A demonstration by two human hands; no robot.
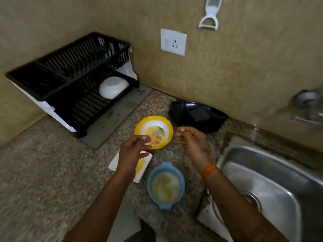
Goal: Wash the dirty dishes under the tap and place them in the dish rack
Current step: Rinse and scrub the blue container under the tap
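Now both my hands hover over the granite counter, fingers loosely curled, holding nothing. Between my left hand and right hand lies the yellow-rimmed plate, near my fingertips; whether they touch it I cannot tell. Open counter stretches left; the sink edges my right wrist.

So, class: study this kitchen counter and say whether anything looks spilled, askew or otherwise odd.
Nothing is spilled or broken. The yellow-rimmed plate, white rectangular dish and blue bowl carry food residue, as expected before washing. The only mild oddity: the white bowl sits tipped on its side in the dish rack.
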